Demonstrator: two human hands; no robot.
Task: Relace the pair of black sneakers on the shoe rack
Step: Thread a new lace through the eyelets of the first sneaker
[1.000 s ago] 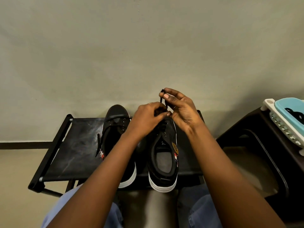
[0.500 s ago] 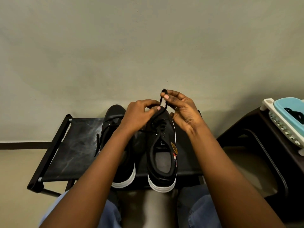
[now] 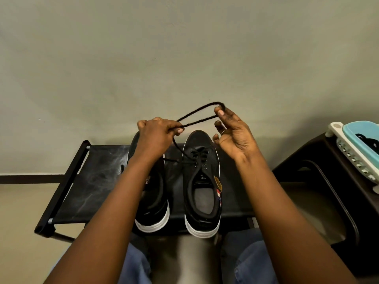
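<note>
Lace (image 3: pixel 200 121) between raised left hand (image 3: pixel 155 138), right hand (image 3: pixel 235 136)

Two black sneakers side by side on the shoe rack, one lace drawn up in a loop.

The right sneaker (image 3: pixel 202 181) and left sneaker (image 3: pixel 152 203) are black with white soles. They stand upright on the dark fabric shelf of the black-framed shoe rack (image 3: pixel 90 181), toes toward the far wall and heels at the near edge. The right one has a round yellow badge and a striped tag on its right side, and its far eyelets are threaded. Its black lace (image 3: pixel 196 119) rises from those eyelets to the left hand (image 3: pixel 155 138), which pinches it, then runs as a long loop to the fingertips of the right hand (image 3: pixel 233 136). The left sneaker's lacing is mostly hidden under the forearm, so it may be unthreaded.
</note>
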